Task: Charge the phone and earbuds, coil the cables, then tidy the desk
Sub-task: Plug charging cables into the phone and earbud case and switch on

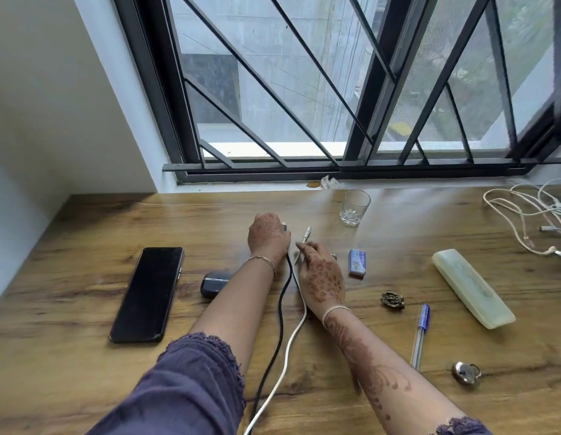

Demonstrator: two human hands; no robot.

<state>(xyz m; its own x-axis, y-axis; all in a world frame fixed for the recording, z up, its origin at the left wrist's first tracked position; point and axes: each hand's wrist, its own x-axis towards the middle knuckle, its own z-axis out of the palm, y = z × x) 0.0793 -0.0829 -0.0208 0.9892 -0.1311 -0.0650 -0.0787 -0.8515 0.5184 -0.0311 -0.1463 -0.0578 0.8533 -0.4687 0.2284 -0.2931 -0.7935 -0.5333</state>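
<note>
A black phone [147, 293] lies face up on the left of the wooden desk [84, 356]. A dark earbuds case [213, 282] sits just right of it, partly behind my left forearm. My left hand [268, 235] is closed around the end of a black cable [280, 309], whose plug tip pokes out above the knuckles. My right hand [321, 274] pinches a white cable [291, 337] near its end, and the connector points up and away. Both cables run side by side toward the desk's near edge.
An empty glass [354, 207] stands near the window sill. A small blue box [357, 262], a metal trinket [392, 299], a blue pen [421, 335], a padlock [466, 373] and a pale green case [472, 287] lie on the right. Tangled white cables [530, 211] fill the far right corner.
</note>
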